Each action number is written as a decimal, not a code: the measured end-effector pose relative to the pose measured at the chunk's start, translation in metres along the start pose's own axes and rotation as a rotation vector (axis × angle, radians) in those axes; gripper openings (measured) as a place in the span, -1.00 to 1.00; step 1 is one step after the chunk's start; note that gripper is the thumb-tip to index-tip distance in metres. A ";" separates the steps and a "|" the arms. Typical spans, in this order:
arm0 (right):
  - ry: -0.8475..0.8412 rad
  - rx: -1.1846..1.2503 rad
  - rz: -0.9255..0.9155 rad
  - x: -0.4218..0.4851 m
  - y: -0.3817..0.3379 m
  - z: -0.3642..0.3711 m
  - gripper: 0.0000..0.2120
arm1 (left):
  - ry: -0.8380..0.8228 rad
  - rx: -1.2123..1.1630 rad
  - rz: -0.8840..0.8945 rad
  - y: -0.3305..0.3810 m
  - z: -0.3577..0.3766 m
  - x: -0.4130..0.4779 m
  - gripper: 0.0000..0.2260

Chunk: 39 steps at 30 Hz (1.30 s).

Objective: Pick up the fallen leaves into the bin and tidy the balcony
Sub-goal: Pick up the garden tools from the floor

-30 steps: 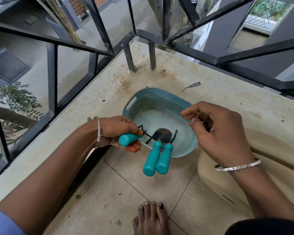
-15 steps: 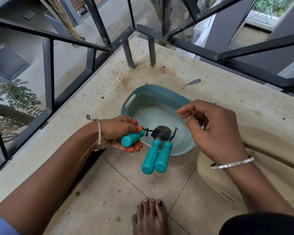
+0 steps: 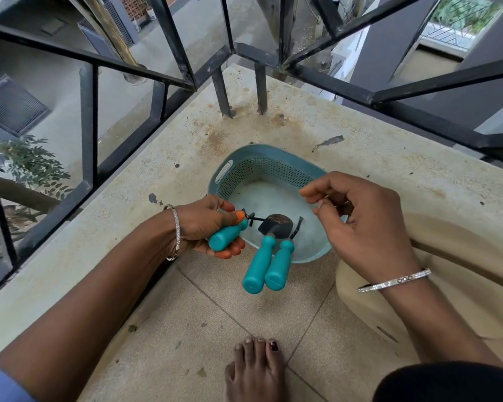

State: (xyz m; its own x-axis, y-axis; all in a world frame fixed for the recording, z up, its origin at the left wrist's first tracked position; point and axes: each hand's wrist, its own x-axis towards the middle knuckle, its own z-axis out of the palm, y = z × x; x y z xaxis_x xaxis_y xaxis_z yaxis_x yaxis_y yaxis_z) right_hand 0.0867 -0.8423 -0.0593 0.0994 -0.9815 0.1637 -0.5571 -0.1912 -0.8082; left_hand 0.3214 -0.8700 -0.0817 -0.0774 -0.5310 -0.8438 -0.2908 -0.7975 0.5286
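Note:
A teal mesh bin (image 3: 262,166) sits at the ledge's inner edge, partly over the tiled floor. My left hand (image 3: 209,224) grips the teal handle of a small black rake (image 3: 227,237) at the bin's left rim. Two more teal-handled tools (image 3: 269,265), one a trowel, lie with their heads in the bin and their handles out over the near rim. My right hand (image 3: 357,221) hovers over the bin's right side, its fingers curled round something small and dark that I cannot make out. A dark fallen leaf (image 3: 328,141) lies on the ledge behind the bin.
Black metal railing (image 3: 224,91) runs along the ledge's far edges, with a drop beyond. Small leaf scraps (image 3: 132,328) dot the floor tiles near my bare foot (image 3: 256,369). A beige cushion-like object (image 3: 459,274) lies at right under my right arm.
Both hands stay near the bin in almost the same poses. My right hand's fingers have spread slightly. The tools in the bin have not moved.

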 end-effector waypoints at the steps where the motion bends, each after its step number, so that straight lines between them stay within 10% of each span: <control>1: 0.001 -0.003 -0.001 0.000 0.000 -0.001 -0.73 | 0.004 0.002 0.005 0.000 0.001 0.000 -0.67; 15: -0.011 -0.013 0.009 0.003 0.001 0.002 -0.74 | 0.020 0.088 -0.024 0.003 0.011 -0.012 -0.66; 22: 0.077 0.014 0.037 0.010 0.003 0.002 -0.74 | 0.602 0.593 0.243 0.005 0.004 -0.030 -0.41; 27: 0.128 0.059 0.094 0.021 0.003 -0.004 -0.74 | 0.769 0.565 0.552 0.022 0.010 -0.043 -0.62; 34: -0.732 -0.125 -0.127 0.012 0.004 -0.021 -0.65 | 0.339 0.738 0.794 0.008 0.005 -0.054 -0.48; 39: -0.862 -0.165 -0.200 0.000 0.015 -0.004 -0.51 | 0.248 0.964 0.756 -0.021 0.008 -0.057 -0.06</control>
State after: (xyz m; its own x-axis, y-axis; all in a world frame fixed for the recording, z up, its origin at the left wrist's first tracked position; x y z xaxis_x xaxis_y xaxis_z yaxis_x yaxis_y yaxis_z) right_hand 0.0747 -0.8451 -0.0694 0.7543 -0.6103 -0.2421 -0.5676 -0.4209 -0.7076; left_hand 0.3240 -0.8201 -0.0453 -0.3784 -0.8875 -0.2630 -0.8396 0.2094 0.5012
